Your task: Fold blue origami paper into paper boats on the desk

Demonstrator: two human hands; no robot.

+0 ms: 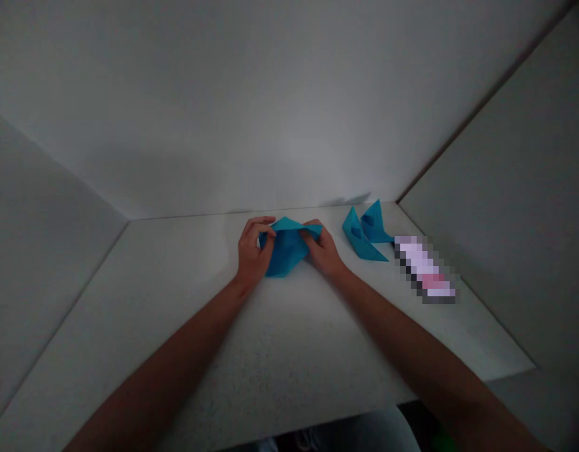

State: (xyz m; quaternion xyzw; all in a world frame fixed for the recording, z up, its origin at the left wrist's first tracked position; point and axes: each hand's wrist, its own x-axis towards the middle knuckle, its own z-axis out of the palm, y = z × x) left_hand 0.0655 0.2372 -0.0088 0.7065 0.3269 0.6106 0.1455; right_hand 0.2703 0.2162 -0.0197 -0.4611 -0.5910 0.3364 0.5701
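Note:
A partly folded sheet of blue paper (288,250) is held up between my two hands, just above the white table. My left hand (256,248) pinches its left edge between thumb and fingers. At the right edge, my right hand (322,246) grips the paper, its thumb on the near face and the fingers mostly hidden behind. The paper's upper edge is folded over and gapes slightly. To the right of my right hand stand two folded blue paper boats, a nearer boat (357,238) and a farther boat (376,226).
A blurred-out pinkish-white oblong object (423,267) lies right of the boats. The white table (280,351) meets a pale wall (270,113) at the back, with side panels left and right. My legs show below the front edge.

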